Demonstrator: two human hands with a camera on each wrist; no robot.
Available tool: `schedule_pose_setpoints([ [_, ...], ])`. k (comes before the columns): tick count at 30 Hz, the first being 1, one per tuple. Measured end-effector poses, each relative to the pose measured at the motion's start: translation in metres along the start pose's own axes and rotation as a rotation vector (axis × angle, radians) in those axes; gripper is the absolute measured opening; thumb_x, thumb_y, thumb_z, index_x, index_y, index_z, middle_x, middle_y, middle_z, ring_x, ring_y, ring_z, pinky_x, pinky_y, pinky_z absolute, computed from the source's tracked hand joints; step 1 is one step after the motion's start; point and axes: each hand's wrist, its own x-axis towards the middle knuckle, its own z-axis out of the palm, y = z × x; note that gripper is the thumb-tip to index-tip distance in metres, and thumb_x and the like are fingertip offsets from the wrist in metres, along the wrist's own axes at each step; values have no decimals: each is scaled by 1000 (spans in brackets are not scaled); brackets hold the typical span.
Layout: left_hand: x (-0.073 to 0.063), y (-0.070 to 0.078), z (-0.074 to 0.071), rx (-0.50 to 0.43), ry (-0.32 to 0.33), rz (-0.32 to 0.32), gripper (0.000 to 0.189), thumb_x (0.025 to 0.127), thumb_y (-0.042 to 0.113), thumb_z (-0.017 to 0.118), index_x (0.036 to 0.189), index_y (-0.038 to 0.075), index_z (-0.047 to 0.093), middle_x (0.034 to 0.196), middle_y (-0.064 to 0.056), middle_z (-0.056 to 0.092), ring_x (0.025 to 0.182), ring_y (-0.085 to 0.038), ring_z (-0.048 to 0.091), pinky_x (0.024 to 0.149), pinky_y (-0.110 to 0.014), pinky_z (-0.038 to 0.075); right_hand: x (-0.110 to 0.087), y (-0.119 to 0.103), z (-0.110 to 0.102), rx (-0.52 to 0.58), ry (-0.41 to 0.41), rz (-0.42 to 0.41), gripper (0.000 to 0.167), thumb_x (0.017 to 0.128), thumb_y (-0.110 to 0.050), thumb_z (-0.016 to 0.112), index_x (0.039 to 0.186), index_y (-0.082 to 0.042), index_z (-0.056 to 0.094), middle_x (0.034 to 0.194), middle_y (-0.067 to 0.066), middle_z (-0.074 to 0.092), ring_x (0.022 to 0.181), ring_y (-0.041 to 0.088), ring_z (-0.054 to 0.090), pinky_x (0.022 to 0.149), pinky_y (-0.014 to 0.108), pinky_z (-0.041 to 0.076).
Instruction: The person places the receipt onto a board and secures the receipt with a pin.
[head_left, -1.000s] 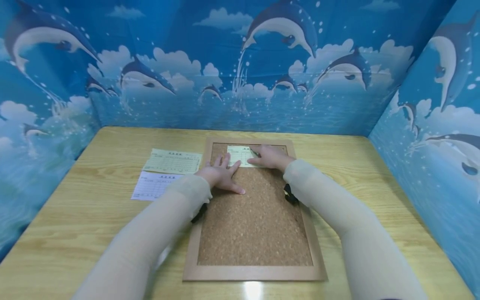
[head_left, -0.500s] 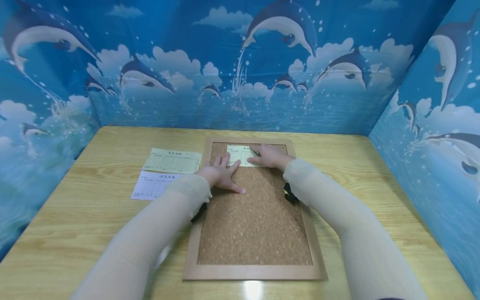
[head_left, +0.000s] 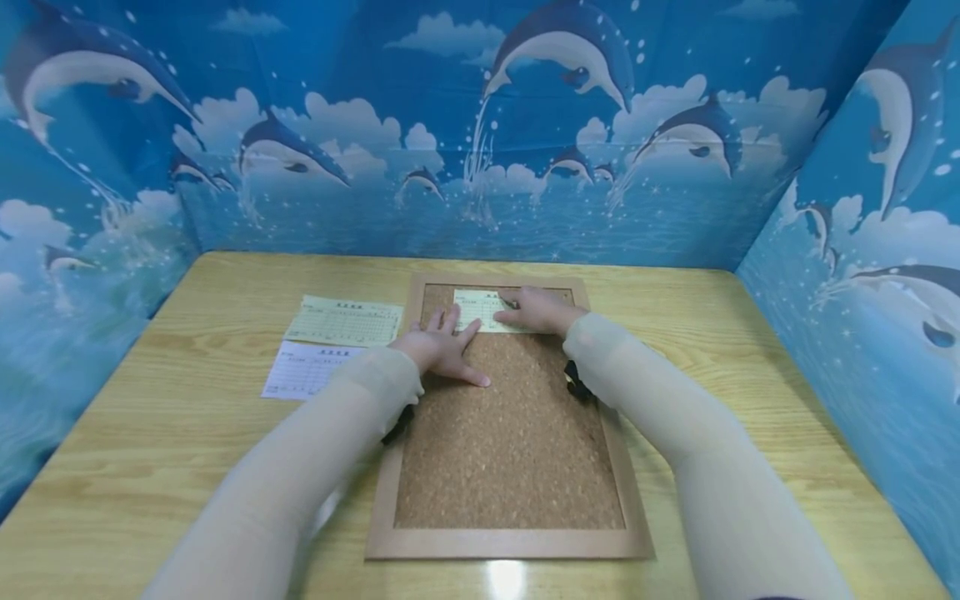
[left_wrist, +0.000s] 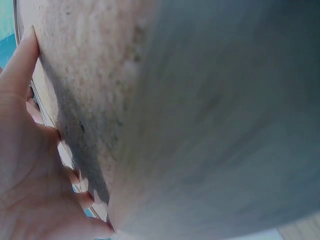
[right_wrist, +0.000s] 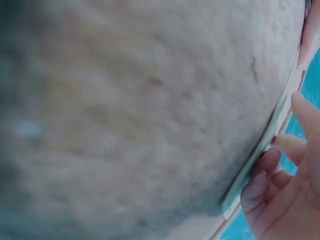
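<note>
Near the top of a framed corkboard (head_left: 510, 433) lies a pale green printed slip (head_left: 487, 311). My left hand (head_left: 442, 350) rests on the board with its fingers spread, two fingertips at the slip's left edge. In the left wrist view the thumb and fingertips of the left hand (left_wrist: 35, 165) touch the cork. My right hand (head_left: 543, 310) presses on the slip's right part, thumb and index finger stretched apart. The right wrist view shows the right hand (right_wrist: 290, 185) with its other fingers bent close to the slip (right_wrist: 250, 170). Whatever lies under its fingertips is hidden.
Left of the board, another pale green slip (head_left: 348, 322) and a white slip (head_left: 307, 369) lie on the wooden table (head_left: 187, 400). The left forearm partly covers the white one. A blue dolphin-print curtain (head_left: 450, 217) hangs behind the table and along its sides.
The right hand and forearm have shifted very slightly left. The left hand, slips and board stay as they were.
</note>
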Motion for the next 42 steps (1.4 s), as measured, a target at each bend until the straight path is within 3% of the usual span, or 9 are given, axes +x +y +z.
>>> schedule_pose_setpoints([
  [10, -6, 2, -3, -3, -7, -6, 112, 65, 85, 45, 146, 35, -14, 150, -7, -29, 137, -31, -22, 107, -57, -1, 7, -2, -7, 24, -47, -5, 64, 95, -45, 47, 147, -13, 27, 150, 8, 29, 134, 28, 30, 107, 43, 26],
  [16, -18, 1, -3, -15, 7, 32, 111, 69, 83, 45, 149, 29, -11, 151, -12, -26, 136, -34, -21, 106, -58, -4, 3, 3, -4, 69, -97, -11, 76, 92, -49, 52, 151, -22, 14, 152, 7, 23, 134, 27, 31, 106, 45, 27],
  [19, -17, 0, 0, -14, 29, 48, 112, 67, 84, 44, 149, 29, -9, 151, -13, -24, 136, -35, -21, 105, -60, -4, 2, 5, -3, 95, -85, -38, 79, 91, -47, 54, 151, -21, 10, 153, 7, 20, 134, 27, 30, 106, 45, 28],
  [23, -17, 1, -1, -12, 36, 55, 113, 67, 84, 45, 150, 28, -8, 151, -13, -24, 136, -36, -20, 105, -61, -5, 1, 6, -3, 131, -53, -70, 77, 91, -41, 58, 151, -17, 16, 153, 8, 21, 133, 29, 32, 104, 45, 30],
  [32, -16, 3, -4, 11, 13, 26, 109, 70, 82, 45, 148, 31, -12, 150, -11, -27, 136, -34, -21, 107, -58, -3, 1, 4, -7, 94, -63, -46, 69, 93, -42, 55, 149, -18, 23, 150, 9, 28, 129, 31, 38, 102, 45, 34],
  [42, -24, 4, -7, 9, 34, 48, 110, 70, 82, 45, 149, 29, -8, 152, -12, -21, 138, -34, -16, 107, -58, 2, 3, 1, -10, 108, -77, -13, 67, 92, -37, 58, 148, -17, 27, 151, 7, 26, 135, 28, 28, 106, 45, 27],
])
